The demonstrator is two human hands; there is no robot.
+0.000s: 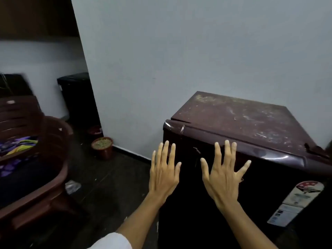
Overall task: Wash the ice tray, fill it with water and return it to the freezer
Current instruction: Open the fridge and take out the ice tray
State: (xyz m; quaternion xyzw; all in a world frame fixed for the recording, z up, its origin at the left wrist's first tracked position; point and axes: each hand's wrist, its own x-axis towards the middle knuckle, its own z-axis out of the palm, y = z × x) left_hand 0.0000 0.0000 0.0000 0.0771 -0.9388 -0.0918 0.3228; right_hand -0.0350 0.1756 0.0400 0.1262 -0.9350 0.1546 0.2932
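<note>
A small dark maroon fridge (251,119) stands against the grey wall at the right, its door shut and its scratched top bare. My left hand (164,174) is held flat with fingers spread in front of the door's upper left corner. My right hand (222,177) is spread the same way in front of the door, fingertips near its top edge. Both hands hold nothing. I cannot tell whether they touch the door. The ice tray is not in view.
A brown plastic chair (45,159) with purple cloth on it stands at the left. A clay pot (102,147) sits on the dark floor by the wall corner, with a black bin (75,96) behind it. Stickers (298,200) mark the fridge door's right side.
</note>
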